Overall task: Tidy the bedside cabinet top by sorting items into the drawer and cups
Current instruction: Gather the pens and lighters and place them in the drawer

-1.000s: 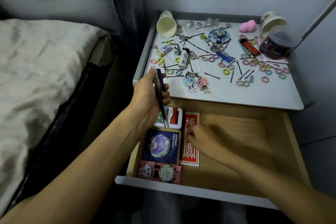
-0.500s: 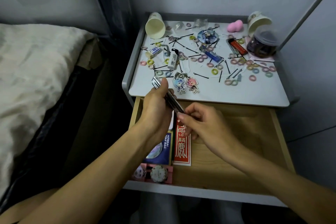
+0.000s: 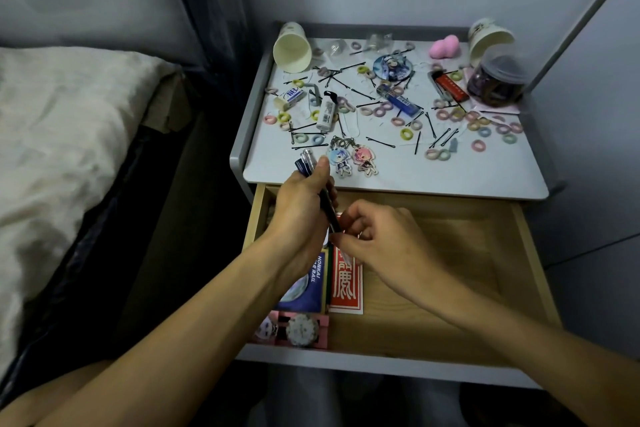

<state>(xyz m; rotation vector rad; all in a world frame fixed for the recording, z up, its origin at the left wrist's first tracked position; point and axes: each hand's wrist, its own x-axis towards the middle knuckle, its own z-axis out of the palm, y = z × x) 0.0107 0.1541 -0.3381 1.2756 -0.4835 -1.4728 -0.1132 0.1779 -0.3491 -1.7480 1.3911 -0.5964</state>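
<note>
Pale wood drawer (image 3: 450, 288) stands open, floor smooth-grained. In its near left corner a pink card (image 3: 294, 329), then a blue card (image 3: 308, 288) and a red card (image 3: 346, 291) lie flat. Over the drawer's left half the left hand (image 3: 298, 208) wraps a bundle of slim pens (image 3: 329, 213). The right hand (image 3: 384, 239) pinches their lower tips. Pens' long axis is diagonal: tips down-right into the drawer, butt ends up-left past its back edge. Behind the drawer is a matte white cabinet top (image 3: 415, 177) littered with hair ties (image 3: 406, 134) and bobby pins (image 3: 380, 142). Two paper cups (image 3: 292, 50) lie tipped at the far corners. Left of the drawer is a rumpled bed (image 3: 62, 135).
</note>
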